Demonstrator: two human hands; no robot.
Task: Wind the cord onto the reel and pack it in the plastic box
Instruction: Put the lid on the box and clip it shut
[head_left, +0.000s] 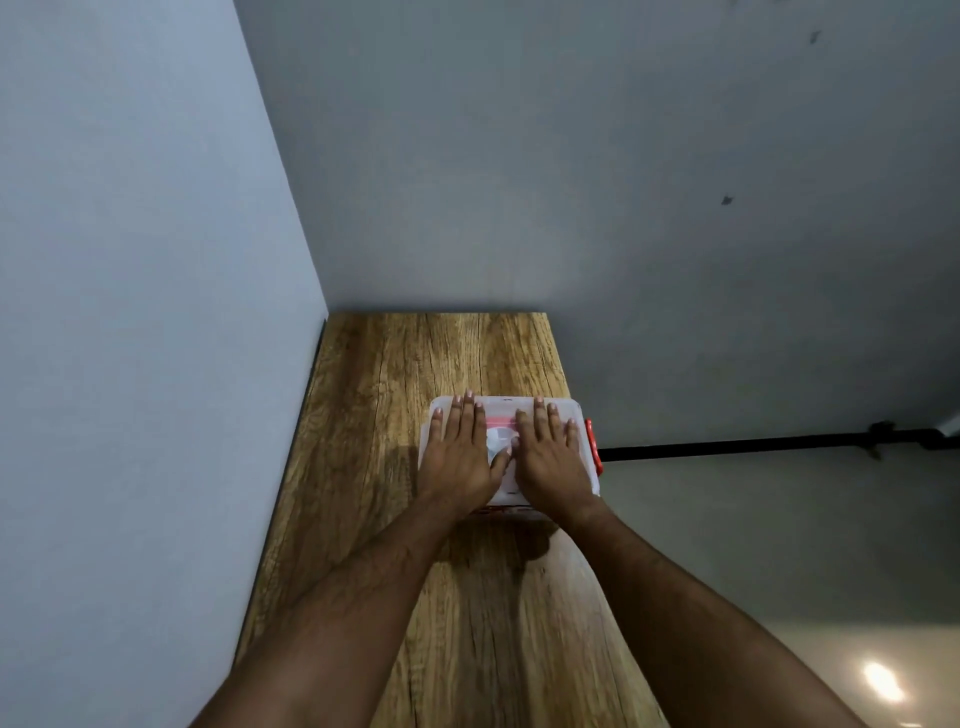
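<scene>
Narrow wood-grain counter (415, 374) set into a corner, pale wall (130, 312) at left, grey wall (571, 156) behind with two small dark marks. Translucent plastic box (506, 410) lidded, at the counter's right edge, red latch (594, 446) on its right end. Left hand (460, 457) and right hand (550, 457) flat, fingers spread, palms down on the lid, gripping nothing. Pinkish-white contents faintly visible through lid, unidentifiable. Black bar (753, 447) off right; glossy floor (779, 545) below.
</scene>
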